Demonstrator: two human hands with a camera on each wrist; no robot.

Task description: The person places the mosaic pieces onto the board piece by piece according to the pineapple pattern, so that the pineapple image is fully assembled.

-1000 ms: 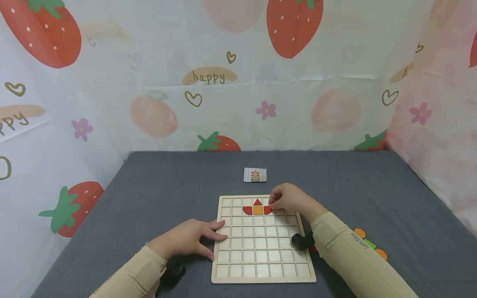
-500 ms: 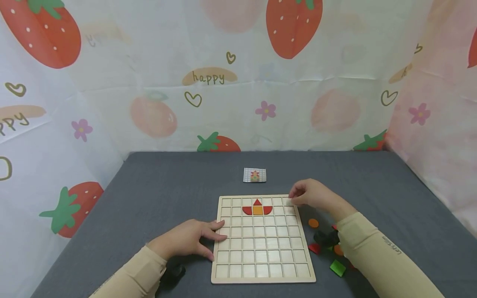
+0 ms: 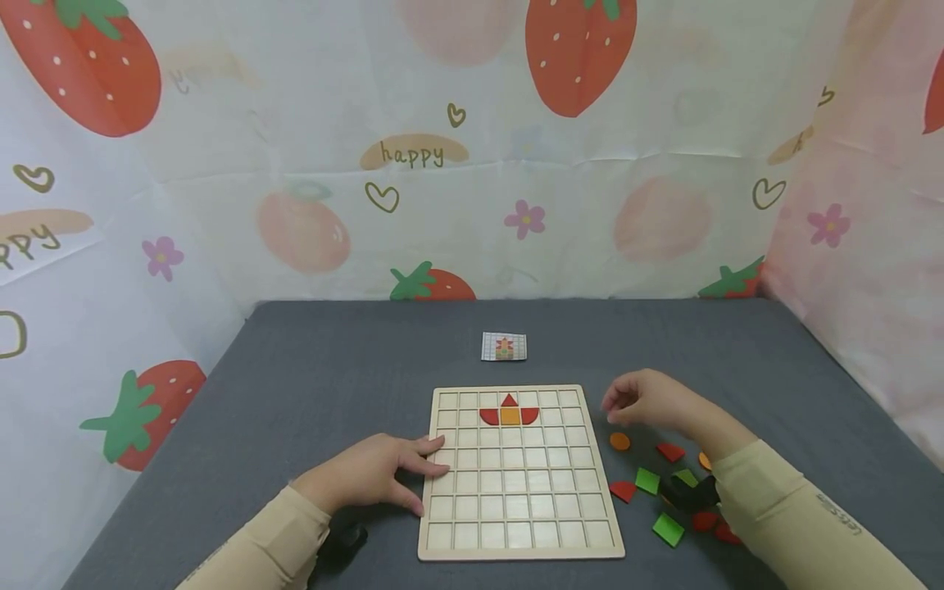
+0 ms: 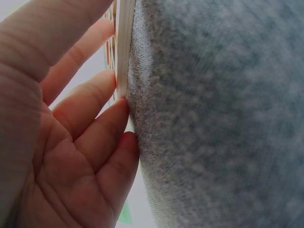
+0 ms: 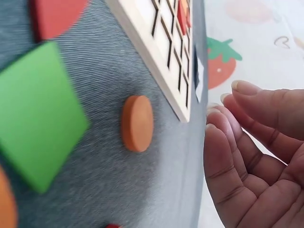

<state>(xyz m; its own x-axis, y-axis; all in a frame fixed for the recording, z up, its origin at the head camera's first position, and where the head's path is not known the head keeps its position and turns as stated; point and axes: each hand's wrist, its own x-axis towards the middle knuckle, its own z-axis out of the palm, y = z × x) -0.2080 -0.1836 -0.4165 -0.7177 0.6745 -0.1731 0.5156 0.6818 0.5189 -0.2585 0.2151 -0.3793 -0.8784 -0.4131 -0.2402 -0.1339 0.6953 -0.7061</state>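
A wooden grid board (image 3: 516,483) lies on the grey cloth. Near its far edge sit a red triangle (image 3: 509,401), an orange square (image 3: 510,416) and two red quarter-round pieces (image 3: 528,415), one on each side of the square. My left hand (image 3: 383,469) rests at the board's left edge with fingers extended, fingertips against the rim in the left wrist view. My right hand (image 3: 649,399) hovers right of the board's far corner, fingers loosely bent and holding nothing. Closest to it on the cloth is an orange disc (image 5: 137,123), with a green square (image 5: 40,116) beyond.
Right of the board lie several loose pieces, among them a green square (image 3: 669,530), a red piece (image 3: 623,491) and another red piece (image 3: 670,451). A small pattern card (image 3: 505,347) stands behind the board. A strawberry-print curtain (image 3: 442,221) encloses the table.
My right hand has left the board near the right red quarter-round piece and moved right, uncovering the loose pieces there. The left hand stays at the board's edge.
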